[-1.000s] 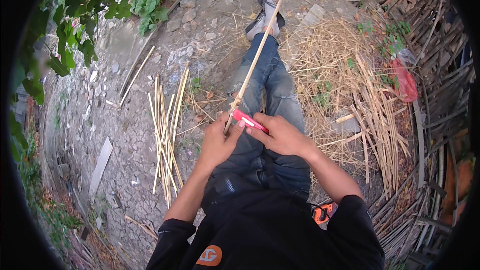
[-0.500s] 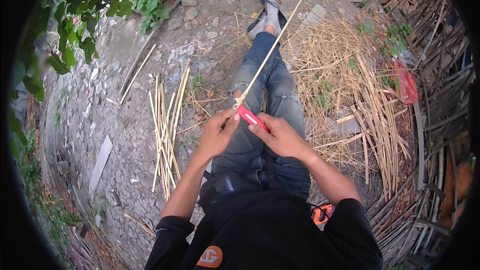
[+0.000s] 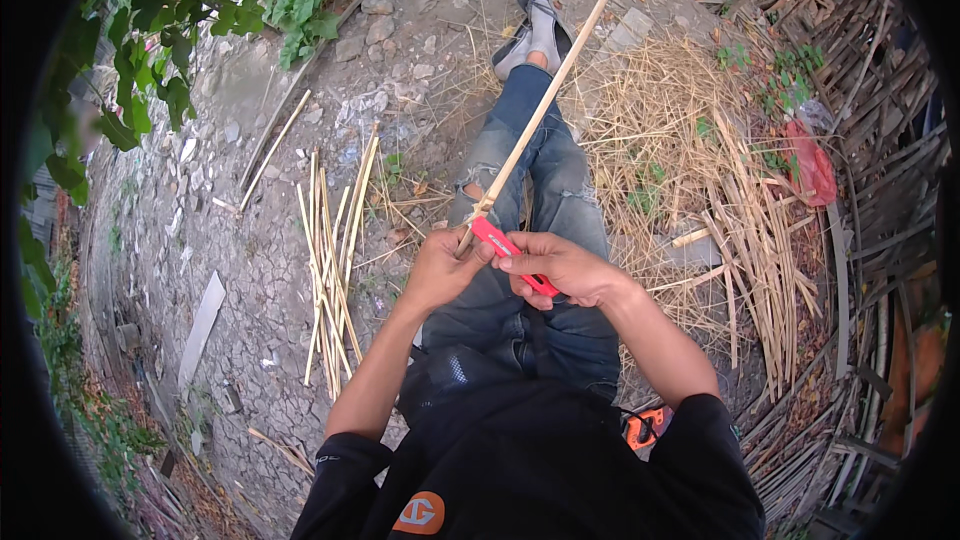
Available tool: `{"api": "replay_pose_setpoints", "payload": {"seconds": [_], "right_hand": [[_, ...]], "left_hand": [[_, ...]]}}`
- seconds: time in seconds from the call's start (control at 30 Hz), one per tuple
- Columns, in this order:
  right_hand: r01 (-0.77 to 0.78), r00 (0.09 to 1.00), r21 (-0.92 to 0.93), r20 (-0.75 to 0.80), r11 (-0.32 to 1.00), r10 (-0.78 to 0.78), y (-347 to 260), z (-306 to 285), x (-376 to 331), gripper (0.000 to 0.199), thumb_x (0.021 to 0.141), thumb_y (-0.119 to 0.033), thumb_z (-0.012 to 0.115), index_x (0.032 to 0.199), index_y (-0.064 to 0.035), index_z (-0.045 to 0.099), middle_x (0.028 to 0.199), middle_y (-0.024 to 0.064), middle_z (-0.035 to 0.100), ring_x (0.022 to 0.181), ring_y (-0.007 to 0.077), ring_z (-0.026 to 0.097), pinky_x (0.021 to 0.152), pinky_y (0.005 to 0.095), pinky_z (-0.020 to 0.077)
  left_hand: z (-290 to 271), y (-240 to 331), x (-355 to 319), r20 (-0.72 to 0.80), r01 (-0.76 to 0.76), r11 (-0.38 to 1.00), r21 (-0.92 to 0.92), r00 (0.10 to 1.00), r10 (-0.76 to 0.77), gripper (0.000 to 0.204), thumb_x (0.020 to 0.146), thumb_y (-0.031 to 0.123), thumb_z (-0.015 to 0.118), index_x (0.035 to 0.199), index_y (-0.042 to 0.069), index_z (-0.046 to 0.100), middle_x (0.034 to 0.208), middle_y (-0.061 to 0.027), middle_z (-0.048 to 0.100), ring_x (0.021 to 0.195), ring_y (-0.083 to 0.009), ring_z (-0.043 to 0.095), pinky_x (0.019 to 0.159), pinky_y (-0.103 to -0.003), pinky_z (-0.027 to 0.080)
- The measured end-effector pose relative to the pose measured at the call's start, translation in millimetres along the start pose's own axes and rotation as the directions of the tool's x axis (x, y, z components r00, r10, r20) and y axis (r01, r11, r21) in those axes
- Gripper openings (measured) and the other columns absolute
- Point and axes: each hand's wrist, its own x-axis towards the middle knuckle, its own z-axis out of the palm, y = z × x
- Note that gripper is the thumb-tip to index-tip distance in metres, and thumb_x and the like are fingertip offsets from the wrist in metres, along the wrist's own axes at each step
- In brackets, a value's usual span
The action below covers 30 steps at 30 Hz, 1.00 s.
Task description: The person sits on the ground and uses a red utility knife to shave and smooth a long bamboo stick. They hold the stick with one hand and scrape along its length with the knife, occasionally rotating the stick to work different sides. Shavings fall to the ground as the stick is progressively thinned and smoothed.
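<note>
My left hand (image 3: pixel 445 265) is closed round the lower end of a long pale bamboo strip (image 3: pixel 545 100), which slants up and to the right over my legs. In my right hand (image 3: pixel 565 268) is a red utility knife (image 3: pixel 497 238), gripped by its handle. Its front end lies against the strip just above my left fingers, and my left thumb touches or nearly touches the knife. The blade is too small to make out. Pale shaving-like bits cling to the strip there.
A loose bundle of thin strips (image 3: pixel 335 260) lies left of my legs (image 3: pixel 570 200). To the right are a heap of shavings (image 3: pixel 650 130) and more split strips (image 3: pixel 765 290). An orange-handled tool (image 3: pixel 643 427) lies by my right hip. Leafy vines (image 3: pixel 180 0) hang at upper left.
The strip now shows a broader face. My right hand has shifted slightly right and curled more round the knife. My left hand has moved a little toward it.
</note>
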Motion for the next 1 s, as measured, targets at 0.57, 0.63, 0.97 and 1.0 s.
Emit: {"api": "replay_pose_setpoints", "payload": {"seconds": [0.57,0.63,0.97,1.0], "right_hand": [[-0.008,0.973,0.169,-0.225,0.986,0.046,27,39,11,0.015,0.108,-0.018,0.054,0.123,-0.0157,0.051,0.070,-0.0050,0.040,0.050,0.0035,0.032,0.043,0.0218,0.0245],[0.006,0.965,0.139,-0.261,0.990,0.031,33,40,13,0.014,0.108,-0.018,0.054,0.122,-0.0153,0.051,0.070,-0.0045,0.041,0.049,0.0039,0.032,0.043,0.0222,0.0248],[0.092,0.983,0.058,-0.167,0.994,-0.082,43,31,9,0.012,0.108,-0.020,0.057,0.108,-0.0118,0.048,0.070,-0.0033,0.046,0.049,0.0041,0.037,0.042,0.0227,0.0295],[0.104,0.988,0.084,-0.121,0.991,-0.093,44,28,9,0.013,0.108,-0.021,0.057,0.108,-0.0116,0.048,0.070,-0.0034,0.046,0.049,0.0040,0.038,0.042,0.0225,0.0302]], "left_hand": [[-1,-19,-7,-0.115,0.079,0.940,0.332,0.992,-0.042,0.034,0.092,0.040,0.075,0.087,0.008,0.066,0.059,-0.0095,0.052,0.054,-0.0257,0.049,0.056,-0.040,0.043],[2,-27,-9,-0.116,0.078,0.961,0.265,0.992,-0.048,0.031,0.093,0.037,0.075,0.087,0.008,0.066,0.058,-0.0077,0.051,0.053,-0.0225,0.047,0.055,-0.039,0.042],[4,-37,-18,0.028,0.227,0.966,-0.128,0.974,-0.225,0.039,0.099,0.038,0.072,0.079,0.005,0.068,0.060,0.0062,0.053,0.058,-0.0049,0.042,0.051,-0.029,0.036],[3,-33,-18,0.046,0.242,0.956,-0.164,0.970,-0.237,0.040,0.099,0.039,0.071,0.079,0.005,0.069,0.060,0.0064,0.053,0.057,-0.0049,0.042,0.051,-0.028,0.035]]}}
